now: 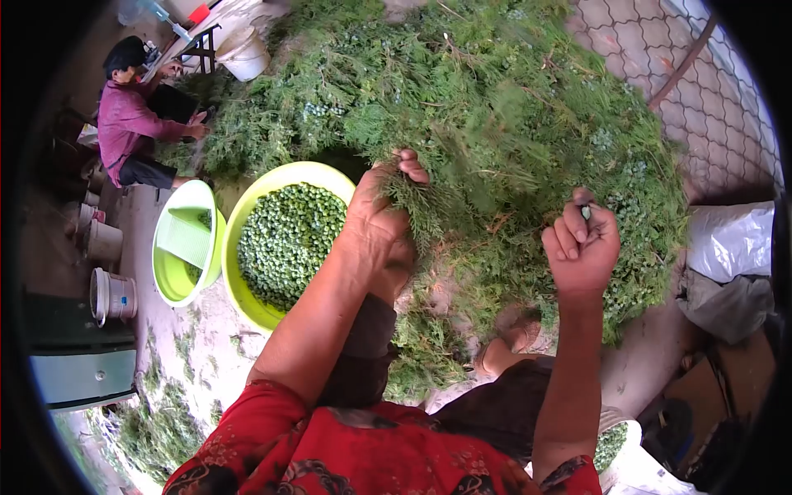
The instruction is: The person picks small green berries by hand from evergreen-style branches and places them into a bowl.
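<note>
My left hand (381, 210) is closed around a green conifer sprig (422, 206) with flat, feathery leaves. Off to the right, my right hand (584, 247) pinches a small pale green cone (586, 212) between thumb and fingers. Beneath and beyond both hands spreads a large heap of cut conifer branches (495, 107), with bluish-green cones among the leaves. Left of my left forearm stands a yellow-green basin (230, 256) filled with many picked green cones (289, 235); the forearm hides part of its right rim.
A tilted green basin (165, 285) with a slatted insert stands beside the full one. Another person (136, 124) sits at the heap's far left, near a white bucket (242, 54). More buckets (113, 297) line the left side. Plastic sacks (730, 243) lie at right.
</note>
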A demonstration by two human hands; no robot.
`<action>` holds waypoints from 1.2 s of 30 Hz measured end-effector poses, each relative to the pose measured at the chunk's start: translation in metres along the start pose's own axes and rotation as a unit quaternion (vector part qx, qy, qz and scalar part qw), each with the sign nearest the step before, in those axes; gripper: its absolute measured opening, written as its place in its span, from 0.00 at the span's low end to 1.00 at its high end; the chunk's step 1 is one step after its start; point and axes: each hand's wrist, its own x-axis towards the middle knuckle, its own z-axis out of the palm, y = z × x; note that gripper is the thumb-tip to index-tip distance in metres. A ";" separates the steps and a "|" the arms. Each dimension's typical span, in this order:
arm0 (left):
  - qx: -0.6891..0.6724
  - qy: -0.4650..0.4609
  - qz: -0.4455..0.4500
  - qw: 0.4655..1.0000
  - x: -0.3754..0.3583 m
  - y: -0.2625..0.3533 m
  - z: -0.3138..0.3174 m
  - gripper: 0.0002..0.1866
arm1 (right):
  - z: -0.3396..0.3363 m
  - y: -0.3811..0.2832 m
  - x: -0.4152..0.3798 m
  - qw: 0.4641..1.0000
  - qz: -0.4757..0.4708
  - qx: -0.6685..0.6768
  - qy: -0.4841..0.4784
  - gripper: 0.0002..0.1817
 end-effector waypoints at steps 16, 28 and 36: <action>-0.173 -0.275 -0.136 0.936 -0.065 0.016 0.031 0.05 | 0.020 0.065 -0.012 0.976 -0.006 -0.090 0.200 0.05; -0.087 -0.285 -0.052 0.953 -0.135 0.088 0.021 0.08 | 0.023 0.101 -0.055 0.973 0.067 -0.100 0.195 0.03; 0.540 0.234 0.145 0.796 -0.368 0.327 -0.089 0.05 | -0.011 0.107 -0.071 0.956 0.080 -0.199 0.201 0.06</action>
